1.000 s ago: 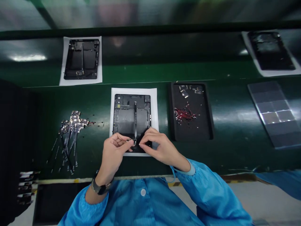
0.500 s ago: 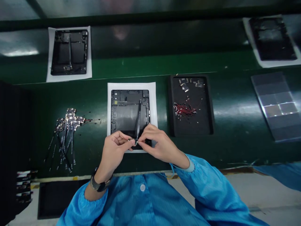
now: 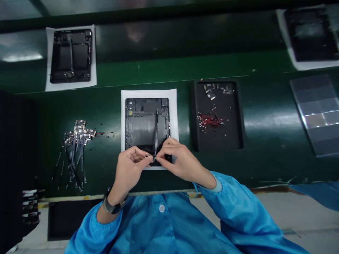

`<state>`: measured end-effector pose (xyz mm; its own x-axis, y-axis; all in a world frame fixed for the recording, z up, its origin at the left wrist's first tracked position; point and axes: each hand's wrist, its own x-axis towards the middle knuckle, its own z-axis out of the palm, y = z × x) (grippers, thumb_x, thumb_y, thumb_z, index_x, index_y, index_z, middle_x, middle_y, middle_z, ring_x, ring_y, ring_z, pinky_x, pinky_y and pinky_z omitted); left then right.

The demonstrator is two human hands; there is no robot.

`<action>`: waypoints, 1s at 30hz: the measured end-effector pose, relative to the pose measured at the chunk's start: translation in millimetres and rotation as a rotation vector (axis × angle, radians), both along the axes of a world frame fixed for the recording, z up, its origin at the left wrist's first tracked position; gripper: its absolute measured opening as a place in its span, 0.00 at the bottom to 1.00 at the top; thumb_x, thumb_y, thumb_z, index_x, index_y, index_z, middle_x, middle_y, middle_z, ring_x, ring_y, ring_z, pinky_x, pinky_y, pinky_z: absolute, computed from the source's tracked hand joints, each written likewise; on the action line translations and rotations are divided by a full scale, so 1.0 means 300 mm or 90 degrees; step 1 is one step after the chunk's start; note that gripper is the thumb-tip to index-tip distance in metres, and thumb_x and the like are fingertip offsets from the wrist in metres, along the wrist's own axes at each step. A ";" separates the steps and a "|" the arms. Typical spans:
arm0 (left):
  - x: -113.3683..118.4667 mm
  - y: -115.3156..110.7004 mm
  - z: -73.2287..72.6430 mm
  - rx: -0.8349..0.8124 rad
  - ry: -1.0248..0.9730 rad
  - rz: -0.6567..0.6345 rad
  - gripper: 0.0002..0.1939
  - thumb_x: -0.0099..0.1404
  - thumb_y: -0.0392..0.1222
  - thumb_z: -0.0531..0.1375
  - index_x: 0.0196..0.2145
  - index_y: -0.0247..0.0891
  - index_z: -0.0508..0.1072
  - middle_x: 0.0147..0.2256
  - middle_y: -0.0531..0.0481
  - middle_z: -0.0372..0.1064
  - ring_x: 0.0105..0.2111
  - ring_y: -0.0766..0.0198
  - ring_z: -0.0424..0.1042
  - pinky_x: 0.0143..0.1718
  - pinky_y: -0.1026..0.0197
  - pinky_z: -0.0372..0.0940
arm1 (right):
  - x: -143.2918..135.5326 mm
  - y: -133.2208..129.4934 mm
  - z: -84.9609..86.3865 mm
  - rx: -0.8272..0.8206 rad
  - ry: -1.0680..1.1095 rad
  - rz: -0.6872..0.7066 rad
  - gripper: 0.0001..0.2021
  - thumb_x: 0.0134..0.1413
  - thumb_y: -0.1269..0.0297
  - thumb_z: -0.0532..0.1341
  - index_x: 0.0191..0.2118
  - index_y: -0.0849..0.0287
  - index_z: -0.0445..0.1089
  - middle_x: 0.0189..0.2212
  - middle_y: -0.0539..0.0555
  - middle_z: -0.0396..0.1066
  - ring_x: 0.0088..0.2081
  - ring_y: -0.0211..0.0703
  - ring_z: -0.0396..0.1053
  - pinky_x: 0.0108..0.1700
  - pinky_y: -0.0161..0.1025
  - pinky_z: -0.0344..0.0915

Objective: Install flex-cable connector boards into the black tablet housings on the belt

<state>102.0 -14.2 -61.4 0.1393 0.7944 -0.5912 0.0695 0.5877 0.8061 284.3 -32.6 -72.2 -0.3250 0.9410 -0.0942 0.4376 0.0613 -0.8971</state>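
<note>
A small circuit board (image 3: pixel 151 157) with a dark flat ribbon cable (image 3: pixel 156 130) is between my hands, over the lower edge of an open black tablet housing (image 3: pixel 143 123). My left hand (image 3: pixel 134 163) pinches the board between thumb and forefinger. From the other side, my right hand (image 3: pixel 178 157) has its thumb and forefinger closed at the board's right end, where the cable meets it. Whether a thin wire or connector is in that pinch is too small to tell. The ribbon stretches up across the housing, which lies on a white sheet (image 3: pixel 173 113).
Left lies a pile of boards with ribbon cables (image 3: pixel 79 134). A black tray (image 3: pixel 218 143) at right holds red wires (image 3: pixel 210 120) and small boards (image 3: pixel 210 93). Farther back are two more housings (image 3: pixel 71 56) (image 3: pixel 311 35). A clear-looking divided sheet (image 3: pixel 317 116) lies far right.
My view has shifted slightly. Both hands keep their pinches at the board, almost in the same place over the housing. No thing has been visibly taken up or let go.
</note>
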 end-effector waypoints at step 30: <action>-0.028 0.035 -0.009 -0.035 -0.052 -0.088 0.12 0.49 0.38 0.71 0.24 0.35 0.71 0.24 0.47 0.76 0.24 0.62 0.76 0.28 0.62 0.73 | 0.016 0.007 -0.025 -0.023 0.066 -0.001 0.08 0.61 0.67 0.63 0.30 0.56 0.76 0.27 0.53 0.74 0.37 0.45 0.66 0.41 0.45 0.65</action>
